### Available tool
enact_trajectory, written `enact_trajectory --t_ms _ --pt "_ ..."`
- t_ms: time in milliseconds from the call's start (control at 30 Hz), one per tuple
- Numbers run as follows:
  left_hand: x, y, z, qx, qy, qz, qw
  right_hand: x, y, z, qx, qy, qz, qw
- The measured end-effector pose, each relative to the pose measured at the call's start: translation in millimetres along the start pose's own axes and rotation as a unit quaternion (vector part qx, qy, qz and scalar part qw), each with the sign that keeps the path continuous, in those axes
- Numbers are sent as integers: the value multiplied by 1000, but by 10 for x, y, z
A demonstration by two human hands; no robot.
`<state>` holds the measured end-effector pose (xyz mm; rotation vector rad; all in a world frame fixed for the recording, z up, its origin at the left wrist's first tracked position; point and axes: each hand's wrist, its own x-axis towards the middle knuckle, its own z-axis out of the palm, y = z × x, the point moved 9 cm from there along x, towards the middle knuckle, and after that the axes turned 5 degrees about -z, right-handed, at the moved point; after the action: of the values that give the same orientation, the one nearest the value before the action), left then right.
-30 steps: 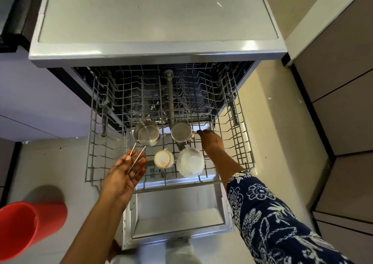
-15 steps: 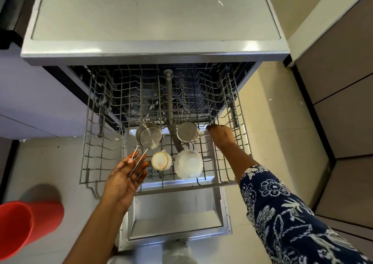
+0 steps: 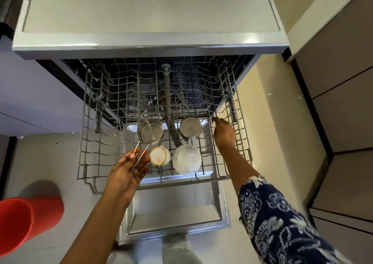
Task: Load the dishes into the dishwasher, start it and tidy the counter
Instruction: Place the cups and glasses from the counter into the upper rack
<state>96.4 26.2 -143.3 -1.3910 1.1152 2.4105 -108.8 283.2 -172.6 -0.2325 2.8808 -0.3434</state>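
Observation:
The dishwasher's upper wire rack [image 3: 87,142] is pulled out over the open door [image 3: 175,215]. Four things sit upside down in it: a left steel pan [image 3: 151,131], a right steel pan [image 3: 190,130], a cream cup [image 3: 158,156] and a white bowl [image 3: 186,158]. My left hand [image 3: 126,172] is palm up at the rack's front left and holds the left pan's thin wire handle between thumb and fingers. My right hand [image 3: 224,133] reaches in from the right and pinches the right pan's wire handle. The lower rack is dimly seen inside the machine.
A grey counter top [image 3: 151,11] lies above the dishwasher. A red bucket [image 3: 26,221] lies on the floor at the lower left. Brown cabinet fronts [image 3: 343,106] line the right side, with a strip of tiled floor [image 3: 268,134] between them and the rack.
My right hand has shifted a little to the right and away from me, and the right pan with it. My left hand keeps its hold on the left pan's handle.

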Motion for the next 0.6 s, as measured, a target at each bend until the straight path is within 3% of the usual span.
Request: enact_trajectory --t_ms 67,167,200,267,300,467,600 --pt "-19 11 66 2 -6 0 1000 -121 22 -95 134 74 40 987" --pt "-57 19 167 15 -9 -7 1000 -271 -99 -12 352 45 99 930" --pt "-81 25 200 20 -13 -12 1000 -333 -230 40 473 2 114 873" --pt "-140 35 266 24 -27 -27 999 -486 -610 107 676 -112 126 718" --pt "-171 46 294 25 -33 -34 999 -558 -788 102 718 -163 115 667" --pt "-322 72 461 47 -55 -52 996 -784 -1225 -20 807 -254 44 531" --pt "-358 30 533 69 -60 -56 994 -810 -1193 -30 829 -238 46 504"
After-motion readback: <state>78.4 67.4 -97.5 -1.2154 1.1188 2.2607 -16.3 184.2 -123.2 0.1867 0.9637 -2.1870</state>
